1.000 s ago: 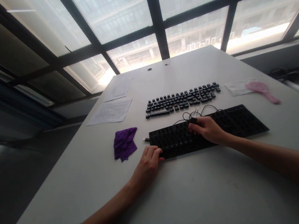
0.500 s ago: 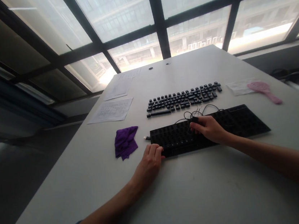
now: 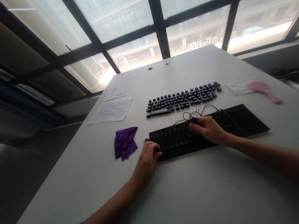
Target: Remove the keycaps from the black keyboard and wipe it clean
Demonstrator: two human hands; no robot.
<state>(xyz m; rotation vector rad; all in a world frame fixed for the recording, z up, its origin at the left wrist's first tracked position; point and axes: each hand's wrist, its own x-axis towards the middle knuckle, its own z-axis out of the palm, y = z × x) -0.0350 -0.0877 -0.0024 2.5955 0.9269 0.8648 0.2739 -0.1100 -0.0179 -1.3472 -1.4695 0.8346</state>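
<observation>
A black keyboard base [image 3: 238, 121] with its keycaps off lies across the white table [image 3: 192, 190]. My left hand [image 3: 146, 160] grips its near left corner, fingers curled over the edge. My right hand [image 3: 208, 128] rests on the middle of the base, fingers pinched on a small black piece at its back edge, where the black cable [image 3: 193, 114] is coiled. The removed keycaps [image 3: 183, 98] lie in rows behind the base, with a long spacebar [image 3: 158, 114] in front of them.
A purple cloth [image 3: 125, 142] lies left of the keyboard. Printed paper sheets [image 3: 110, 111] sit at the far left. A pink brush [image 3: 262, 90] on a white wipe lies at the far right. Large windows stand behind the table.
My left hand has slid forward and closed over the keyboard's near left corner. The right hand has hardly moved.
</observation>
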